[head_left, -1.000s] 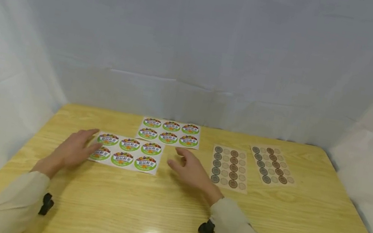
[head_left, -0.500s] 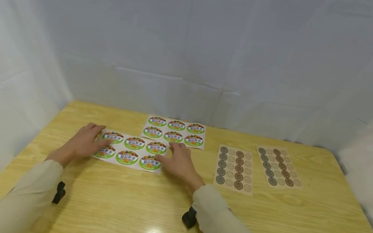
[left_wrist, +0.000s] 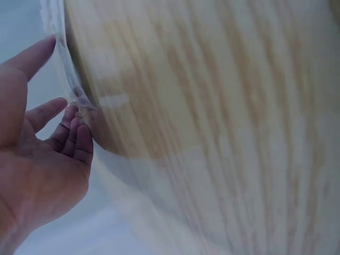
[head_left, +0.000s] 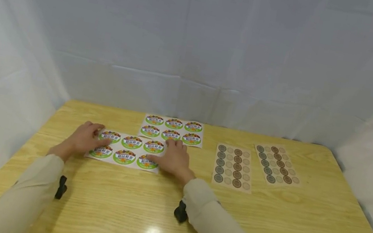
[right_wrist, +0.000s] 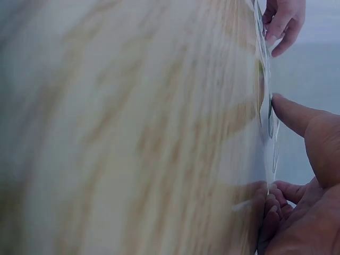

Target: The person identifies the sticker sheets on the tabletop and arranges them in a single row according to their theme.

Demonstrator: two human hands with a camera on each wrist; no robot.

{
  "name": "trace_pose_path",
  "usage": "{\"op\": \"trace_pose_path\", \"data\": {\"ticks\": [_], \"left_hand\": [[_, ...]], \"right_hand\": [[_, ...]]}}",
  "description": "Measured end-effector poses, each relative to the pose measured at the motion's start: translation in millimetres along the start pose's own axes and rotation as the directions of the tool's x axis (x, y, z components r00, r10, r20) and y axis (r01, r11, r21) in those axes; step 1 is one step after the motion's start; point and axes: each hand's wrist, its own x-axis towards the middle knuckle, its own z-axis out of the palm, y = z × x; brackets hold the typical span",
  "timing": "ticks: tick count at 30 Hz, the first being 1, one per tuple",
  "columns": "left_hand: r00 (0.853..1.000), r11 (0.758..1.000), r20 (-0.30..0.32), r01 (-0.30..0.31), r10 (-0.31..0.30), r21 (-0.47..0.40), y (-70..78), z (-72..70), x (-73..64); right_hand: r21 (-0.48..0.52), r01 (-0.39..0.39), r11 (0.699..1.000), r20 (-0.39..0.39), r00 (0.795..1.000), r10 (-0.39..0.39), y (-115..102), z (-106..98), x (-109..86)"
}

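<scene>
In the head view, a white sheet of oval fruit-label stickers (head_left: 124, 157) lies on the table between both hands. My left hand (head_left: 84, 138) is at its left end, thumb on the face and other fingers bent at the left edge. My right hand (head_left: 175, 159) is at its right end, thumb over the lower right sticker and fingertips at the upper right corner. Both wrist views show a wide gap between thumb and fingers, with the fingertips low by the table. A matching sticker sheet (head_left: 173, 129) lies just behind, near the right fingertips.
Two tan sheets with round stickers, a nearer one (head_left: 233, 167) and a tilted one (head_left: 277, 164), lie on the right. The wooden table (head_left: 112, 199) ends at the back before a pale cloth backdrop (head_left: 199, 44), with cloth on both sides too.
My right hand has moved left onto the right end of the near fruit-sticker sheet. My left hand's fingers have bent in closer at the left end. The sheets lie as before.
</scene>
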Motion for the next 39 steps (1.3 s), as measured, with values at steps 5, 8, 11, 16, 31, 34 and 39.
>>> {"op": "trace_pose_path", "data": {"ticks": [5, 8, 11, 16, 31, 34, 39], "left_hand": [[1.0, 1.0, 0.009, 0.018, -0.018, -0.016, 2.4, -1.4, -0.4], [1.0, 1.0, 0.013, 0.018, -0.017, -0.025, 3.1, -2.9, -0.8], [0.999, 0.999, 0.019, 0.027, -0.026, -0.044, 4.4, -4.4, -1.0], [0.999, 0.997, 0.021, 0.044, -0.042, -0.068, 5.6, -4.4, -0.1], [0.995, 0.994, 0.004, 0.095, -0.095, -0.061, 3.9, 4.9, -3.0], [0.996, 0.995, -0.005, 0.09, -0.091, -0.049, 4.4, 5.0, -4.6], [0.996, 0.997, -0.045, 0.071, -0.073, -0.043, 4.2, 7.6, -4.0]], "right_hand": [[-0.03, 0.001, 1.0, -0.002, 1.0, -0.001, -2, -1, -1.3], [-0.044, 0.002, 0.999, -0.005, 1.0, -0.002, -3, -1, -1.7], [-0.057, 0.002, 0.998, -0.009, 1.0, -0.003, -4, -2, -1.7], [-0.057, -0.009, 0.998, -0.012, 1.0, 0.008, -5, -4, -2.1], [-0.082, -0.016, 0.997, -0.004, 1.0, 0.016, -6, 1, -4.9], [-0.071, -0.015, 0.997, -0.008, 1.0, 0.014, -6, 1, -6.0], [-0.079, -0.018, 0.997, -0.015, 1.0, 0.017, -7, 0, -7.1]]}}
